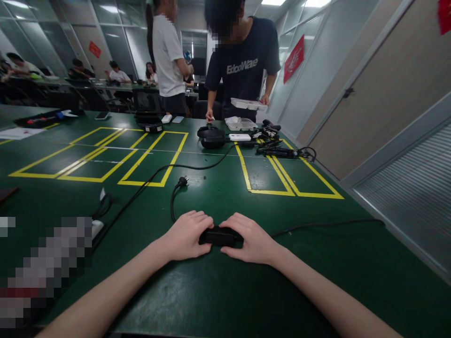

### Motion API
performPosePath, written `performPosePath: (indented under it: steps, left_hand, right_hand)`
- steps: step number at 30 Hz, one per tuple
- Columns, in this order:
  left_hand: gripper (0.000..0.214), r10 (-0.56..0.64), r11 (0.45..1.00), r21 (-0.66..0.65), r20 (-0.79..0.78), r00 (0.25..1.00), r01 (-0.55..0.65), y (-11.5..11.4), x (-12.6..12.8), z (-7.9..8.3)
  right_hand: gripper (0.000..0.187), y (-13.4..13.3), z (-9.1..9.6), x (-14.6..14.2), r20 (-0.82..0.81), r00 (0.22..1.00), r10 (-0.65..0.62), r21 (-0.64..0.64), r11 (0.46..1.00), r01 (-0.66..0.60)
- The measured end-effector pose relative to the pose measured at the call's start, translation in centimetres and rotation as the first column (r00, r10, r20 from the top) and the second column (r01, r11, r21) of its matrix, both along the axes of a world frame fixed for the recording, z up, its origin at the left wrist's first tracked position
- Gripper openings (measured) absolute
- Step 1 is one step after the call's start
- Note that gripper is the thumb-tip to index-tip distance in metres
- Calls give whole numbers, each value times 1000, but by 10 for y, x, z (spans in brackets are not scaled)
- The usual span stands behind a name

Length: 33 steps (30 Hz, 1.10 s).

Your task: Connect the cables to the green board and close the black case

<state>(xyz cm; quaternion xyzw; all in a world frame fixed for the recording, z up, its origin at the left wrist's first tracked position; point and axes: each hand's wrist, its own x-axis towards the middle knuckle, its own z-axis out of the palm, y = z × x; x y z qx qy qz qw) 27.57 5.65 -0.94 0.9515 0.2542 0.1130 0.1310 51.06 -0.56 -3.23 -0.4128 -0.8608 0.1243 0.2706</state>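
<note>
Green table (218, 192) marked with yellow tape rectangles (268, 192). Upper centre of the frame: black headset (211, 137), clear trays (240, 123) and tangled cables (282, 149). Person in dark shirt (243, 65) holds a white tray (248, 104), with a person in white shirt (167, 51) alongside. Red sign (294, 58) on the wall, upper right.

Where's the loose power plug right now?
In the head view the plug lies on the green table just left of centre, beyond the left hand, right of a yellow taped box.

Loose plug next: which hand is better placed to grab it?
Probably left. The plug lies ahead of the left hand, its cord curling down beside it; the right hand sits across the power brick, farther off.
</note>
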Motion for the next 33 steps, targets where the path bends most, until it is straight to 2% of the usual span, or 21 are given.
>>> performPosePath:
  steps: [3, 7, 11, 15, 20, 25, 27, 30, 33]
  left_hand:
    - [20, -1, 999, 34, -42, 999, 2, 0, 1, -1]
    - [17, -45, 998, 34, 3, 999, 45, 3, -2, -2]
    - [19, -115, 993, 41, 24, 993, 114, 4, -4, 0]
    - [18, -102, 993, 52, 2, 995, 102, 1, -4, 5]
    - [28, -109, 993, 49, 23, 994, 108, 1, -1, 6]
    - [28, -97, 994, 48, 2, 995, 97, 1, -1, 5]
    - [30, -95, 995, 14, 29, 995, 95, 0, -1, 5]
    - [41, -16, 991, -130, 56, 998, 24, -2, 1, 6]
    - [51, 99, 938, -332, -12, 995, -98, -3, 2, 9]
  right_hand:
    - [31, 0, -2, 0, 83, 996, 32, 51, 998, -36]
    - [25, 1, -3, 0, 134, 991, 28, 91, 995, -40]
    - [23, 0, -2, 0, 97, 995, 10, 80, 997, -17]
    - [29, -1, -1, 0, 41, 998, 47, 105, 993, -51]
    - [24, -3, 0, -1, 106, 994, 7, 136, 990, -21]
    - [30, -2, 0, 0, 29, 999, 39, 131, 990, -42]
    - [27, -2, 0, 1, 39, 998, 52, 148, 987, -57]
    - [29, -3, 1, 4, 119, 991, 66, 263, 960, -96]
    - [33, -5, 2, 5, 216, 975, 58, 364, 921, -136]
